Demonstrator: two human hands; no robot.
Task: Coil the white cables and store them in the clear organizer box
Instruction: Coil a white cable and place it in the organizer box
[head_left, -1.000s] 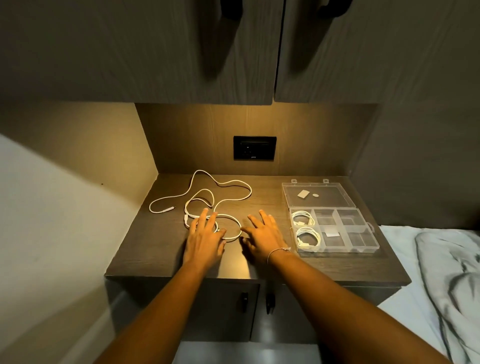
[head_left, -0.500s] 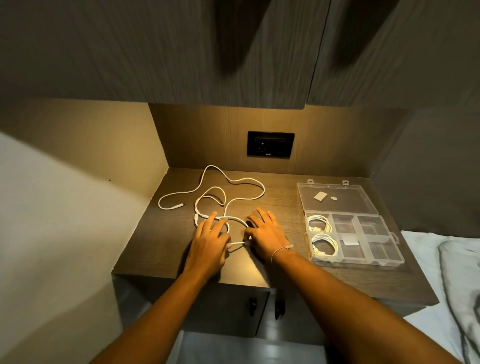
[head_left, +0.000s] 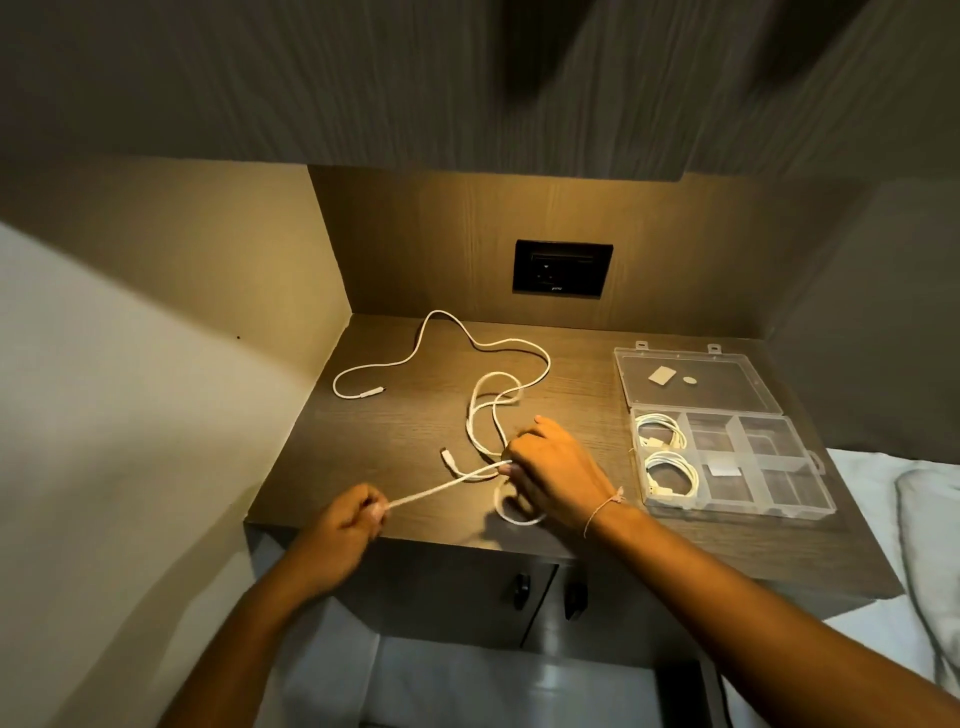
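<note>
A long white cable (head_left: 483, 348) lies in loose loops on the dark wooden nightstand (head_left: 395, 447). My left hand (head_left: 345, 525) pinches one end of it near the front edge. My right hand (head_left: 550, 467) grips the same cable further along, and a stretch runs taut between the two hands. A small loop hangs under my right hand. The clear organizer box (head_left: 727, 462) lies open to the right, its lid folded back. Two coiled white cables (head_left: 665, 452) sit in its two left compartments.
A black wall socket (head_left: 562, 268) is set in the back panel. Cabinet doors hang overhead. The nightstand has two doors with dark knobs (head_left: 545, 592) below. A bed with white sheets (head_left: 883, 499) lies to the right, a wall to the left.
Both hands were flat on the cable loops; now each grips the cable. My left hand has drawn back toward the front edge, pulling a stretch taut. The camera tilted down and left.
</note>
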